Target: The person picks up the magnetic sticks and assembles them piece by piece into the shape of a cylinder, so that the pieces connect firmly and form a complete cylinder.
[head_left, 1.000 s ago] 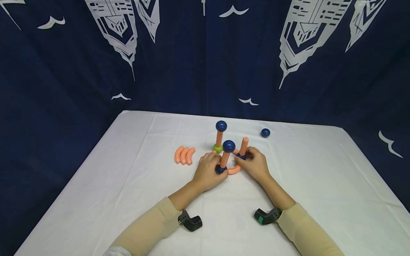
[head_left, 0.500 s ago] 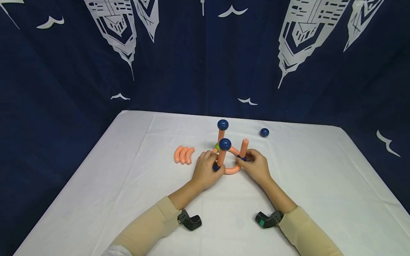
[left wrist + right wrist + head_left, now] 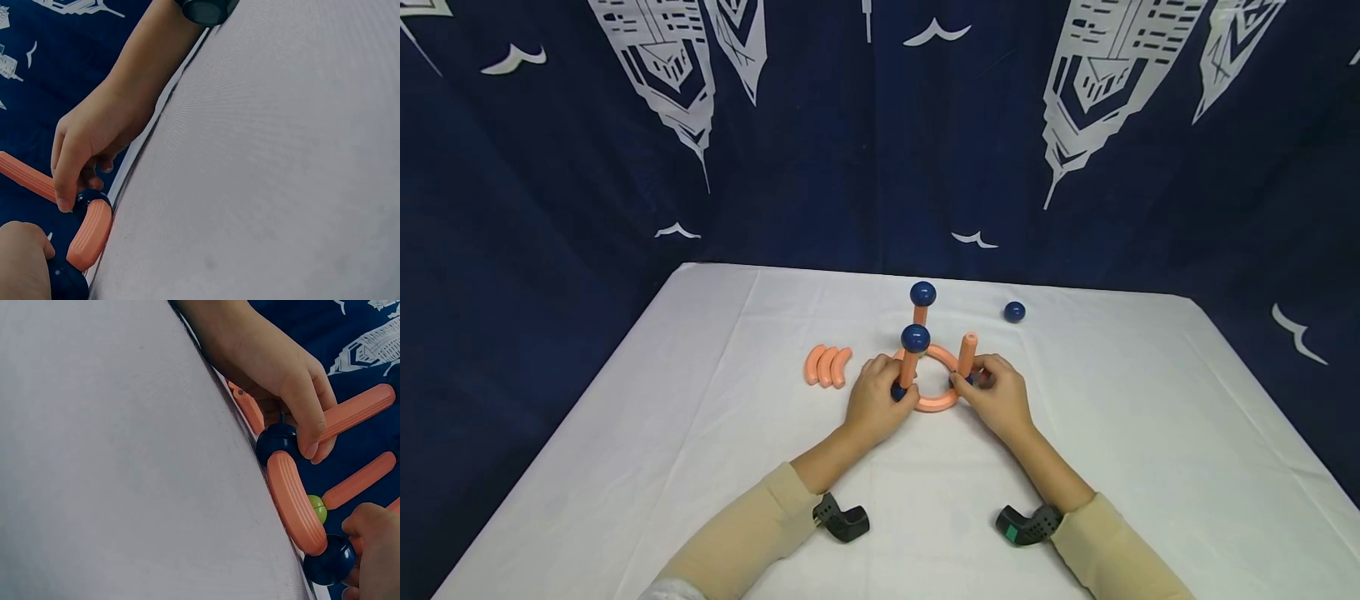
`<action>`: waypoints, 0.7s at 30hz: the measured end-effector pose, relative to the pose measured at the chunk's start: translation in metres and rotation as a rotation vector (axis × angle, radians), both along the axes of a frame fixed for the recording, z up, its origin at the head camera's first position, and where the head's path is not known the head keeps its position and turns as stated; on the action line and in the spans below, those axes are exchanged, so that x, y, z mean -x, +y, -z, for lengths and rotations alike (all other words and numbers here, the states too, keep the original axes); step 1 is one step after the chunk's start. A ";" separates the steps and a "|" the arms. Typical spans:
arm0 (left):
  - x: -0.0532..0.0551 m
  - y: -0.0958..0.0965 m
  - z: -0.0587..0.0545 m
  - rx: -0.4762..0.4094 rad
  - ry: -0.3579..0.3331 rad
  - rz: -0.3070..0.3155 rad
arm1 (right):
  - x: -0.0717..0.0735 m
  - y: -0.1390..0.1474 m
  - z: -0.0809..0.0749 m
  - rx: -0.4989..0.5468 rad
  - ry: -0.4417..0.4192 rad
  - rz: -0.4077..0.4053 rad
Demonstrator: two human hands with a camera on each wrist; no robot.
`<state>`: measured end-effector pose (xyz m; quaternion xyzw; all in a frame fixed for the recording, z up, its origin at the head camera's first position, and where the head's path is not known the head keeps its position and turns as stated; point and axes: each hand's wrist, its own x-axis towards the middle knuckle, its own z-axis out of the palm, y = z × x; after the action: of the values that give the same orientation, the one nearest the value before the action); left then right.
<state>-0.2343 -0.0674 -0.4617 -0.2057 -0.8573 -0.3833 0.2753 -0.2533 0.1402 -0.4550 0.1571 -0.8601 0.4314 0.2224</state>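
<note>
And there's the dark blue curtain (image 3: 820,167), hanging well behind the orange ring (image 3: 937,403), with the white table (image 3: 1075,450) spreading all around that ring. Two tan sleeves (image 3: 745,533) lie on its near side. Left hand (image 3: 874,400) at the ring's left, thumb and fingers gripping the near-left ball (image 3: 898,391), dark blue! Right hand (image 3: 1002,398) at the ring's right, pinching the right ball (image 3: 274,447), blue as well. Black wrist devices (image 3: 1028,525), one per arm, sit nearer than the ring. Up from it go three orange rods: the near-left rod (image 3: 908,368) and far rod (image 3: 920,317), each capped by a blue ball, and the bare-topped right rod (image 3: 967,354). Left of the ring, three curved pieces (image 3: 826,367) side by side; beyond it to the right, a loose blue ball (image 3: 1014,312). Smallest, at the ring's far side, the green ball (image 3: 319,509) under the far rod.
</note>
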 end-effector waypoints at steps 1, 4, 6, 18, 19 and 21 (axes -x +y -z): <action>0.000 0.000 0.000 0.001 -0.003 0.000 | 0.000 0.000 0.000 0.009 0.014 -0.005; 0.000 -0.001 0.000 0.009 -0.009 -0.005 | 0.001 -0.001 0.001 0.027 0.042 -0.015; 0.001 -0.001 -0.001 0.014 -0.007 -0.006 | 0.001 -0.001 0.001 0.031 0.063 -0.019; -0.001 -0.001 -0.002 0.012 -0.010 -0.007 | 0.000 0.001 0.005 0.000 0.010 -0.028; -0.001 -0.001 -0.002 0.011 -0.012 -0.007 | 0.000 0.001 0.006 -0.005 -0.005 -0.030; -0.001 -0.002 -0.001 0.011 -0.012 -0.010 | 0.001 0.001 0.007 -0.012 -0.032 -0.035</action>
<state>-0.2338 -0.0689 -0.4605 -0.2005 -0.8620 -0.3786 0.2709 -0.2547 0.1409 -0.4622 0.1663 -0.8634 0.4323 0.2000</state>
